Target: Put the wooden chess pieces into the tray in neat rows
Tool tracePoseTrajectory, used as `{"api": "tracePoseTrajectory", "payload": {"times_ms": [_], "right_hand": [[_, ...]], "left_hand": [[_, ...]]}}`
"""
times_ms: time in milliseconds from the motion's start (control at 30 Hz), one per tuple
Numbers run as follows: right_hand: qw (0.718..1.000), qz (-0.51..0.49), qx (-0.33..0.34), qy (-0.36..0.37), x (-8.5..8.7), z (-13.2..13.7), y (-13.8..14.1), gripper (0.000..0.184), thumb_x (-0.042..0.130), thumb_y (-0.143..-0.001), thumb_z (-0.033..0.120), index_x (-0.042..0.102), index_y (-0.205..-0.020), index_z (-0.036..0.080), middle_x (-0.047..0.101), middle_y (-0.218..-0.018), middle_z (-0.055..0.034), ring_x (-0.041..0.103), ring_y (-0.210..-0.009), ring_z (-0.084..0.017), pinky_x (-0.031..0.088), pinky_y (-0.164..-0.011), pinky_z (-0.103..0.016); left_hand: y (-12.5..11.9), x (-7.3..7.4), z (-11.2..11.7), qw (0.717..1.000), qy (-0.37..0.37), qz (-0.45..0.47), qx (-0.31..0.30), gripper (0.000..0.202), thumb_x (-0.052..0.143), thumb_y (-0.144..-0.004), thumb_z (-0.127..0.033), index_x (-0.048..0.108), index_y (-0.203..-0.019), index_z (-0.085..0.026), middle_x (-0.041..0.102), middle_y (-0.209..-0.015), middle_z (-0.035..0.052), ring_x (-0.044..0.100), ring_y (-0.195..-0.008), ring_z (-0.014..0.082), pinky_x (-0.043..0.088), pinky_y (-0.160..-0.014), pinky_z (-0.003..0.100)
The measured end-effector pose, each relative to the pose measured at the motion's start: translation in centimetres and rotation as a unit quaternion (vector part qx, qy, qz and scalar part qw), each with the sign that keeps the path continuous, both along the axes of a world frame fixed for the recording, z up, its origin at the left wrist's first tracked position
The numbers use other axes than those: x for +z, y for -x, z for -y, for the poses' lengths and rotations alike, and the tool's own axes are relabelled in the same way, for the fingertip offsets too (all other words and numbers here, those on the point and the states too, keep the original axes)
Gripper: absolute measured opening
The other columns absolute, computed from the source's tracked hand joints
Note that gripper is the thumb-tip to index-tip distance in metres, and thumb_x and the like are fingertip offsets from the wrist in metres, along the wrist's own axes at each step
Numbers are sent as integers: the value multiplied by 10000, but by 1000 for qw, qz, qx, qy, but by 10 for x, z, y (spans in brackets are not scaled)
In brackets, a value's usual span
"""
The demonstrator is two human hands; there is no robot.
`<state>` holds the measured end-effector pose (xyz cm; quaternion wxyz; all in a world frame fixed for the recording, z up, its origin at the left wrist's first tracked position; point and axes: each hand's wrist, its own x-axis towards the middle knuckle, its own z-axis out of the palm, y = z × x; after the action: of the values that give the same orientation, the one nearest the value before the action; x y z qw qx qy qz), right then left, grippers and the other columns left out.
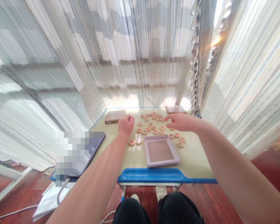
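Round wooden Chinese chess pieces with red or dark characters lie scattered over the table's middle. My left hand is closed in a fist to the left of them; whatever it may hold is hidden. Over the right side of the pieces, my right hand reaches in with fingers extended to the left. Its fingertips are at a chess piece; I cannot tell whether they touch it. Nearer to me lies a shallow pale box tray, its hollow facing up.
The pale table has a blue rim with a front ledge. One flat box lies at back left, another at back right. A laptop, partly blurred out, stands on the left edge. Sheer curtains hang behind.
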<state>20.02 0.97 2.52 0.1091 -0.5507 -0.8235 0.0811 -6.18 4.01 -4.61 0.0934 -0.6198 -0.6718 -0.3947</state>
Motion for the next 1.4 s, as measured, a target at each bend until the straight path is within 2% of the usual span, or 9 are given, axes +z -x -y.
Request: {"api": "tracePoseTrajectory", "payload": {"times_ms": [133, 267, 400, 633, 767, 933, 1033, 1167, 1400], "right_hand": [[999, -21, -1, -49, -5, 0, -28, 359, 560, -720, 336, 651, -1057, 254, 662, -764, -36, 581, -608, -173, 388, -545, -269], [979, -83, -52, -177, -37, -14, -46, 303, 429, -796, 322, 674, -941, 217, 622, -650, -21, 548, -595, -158, 372, -562, -261], [990, -100, -22, -95, -57, -21, -50, 302, 456, -789, 410, 674, -769, 202, 553, -532, 7, 505, -518, -133, 339, -508, -241], [989, -113, 30, 92, -58, -13, -47, 332, 610, -681, 323, 618, -1000, 230, 619, -618, 24, 560, -540, -133, 368, -479, -219], [988, -140, 44, 55, -67, -15, -39, 240, 584, -717, 313, 641, -928, 214, 641, -664, 5, 559, -543, -127, 397, -500, -225], [987, -150, 63, -11, -70, -17, -31, 255, 550, -760, 349, 659, -949, 217, 656, -769, -12, 546, -586, -120, 424, -557, -242], [986, -151, 61, -47, -66, -14, -30, 332, 530, -778, 396, 638, -1035, 215, 642, -889, -39, 568, -675, -145, 460, -648, -287], [987, -138, 82, -31, -66, -11, -30, 521, 589, -715, 527, 594, -1156, 250, 533, -1198, -92, 487, -1109, -255, 398, -940, -400], [984, -155, 84, 11, -74, -19, -30, 435, 588, -739, 463, 646, -1100, 227, 542, -1248, -73, 499, -1131, -249, 377, -987, -356]], "left_hand": [[-3, -2, 1, 1000, -9, -20, -6, 340, 367, -830, -331, 562, -589, -191, 610, -613, 43, 539, -626, 175, 315, -587, 278], [-7, -2, 2, 999, 6, -38, -34, 342, 373, -833, -331, 564, -588, -188, 596, -588, 36, 525, -600, 164, 304, -573, 275], [-7, -1, 4, 998, 28, -39, -42, 343, 366, -837, -338, 578, -615, -186, 613, -618, 40, 533, -625, 165, 309, -584, 273], [-10, 4, 7, 995, 58, -17, -85, 328, 400, -795, -348, 552, -556, -183, 564, -544, 13, 491, -565, 143, 307, -552, 273], [-14, 7, 10, 983, 75, 111, -128, 274, 440, -748, -361, 565, -586, -179, 521, -493, -13, 478, -522, 126, 346, -529, 257], [-19, 10, 8, 903, 73, 366, -214, 244, 414, -739, -359, 541, -645, -173, 477, -476, -25, 448, -449, 107, 385, -464, 243], [-14, 9, 5, 923, 38, 342, -173, 247, 406, -737, -355, 561, -670, -174, 537, -563, 9, 518, -566, 143, 446, -565, 282], [-10, 4, 3, 966, 52, 188, -167, 195, 471, -690, -309, 620, -748, -198, 628, -848, 63, 536, -927, 232, 399, -891, 391], [-16, -2, 1, 883, 162, 373, -235, 434, 311, -775, -423, 584, -971, -148, 595, -1042, 112, 549, -985, 232, 440, -859, 378]]}}
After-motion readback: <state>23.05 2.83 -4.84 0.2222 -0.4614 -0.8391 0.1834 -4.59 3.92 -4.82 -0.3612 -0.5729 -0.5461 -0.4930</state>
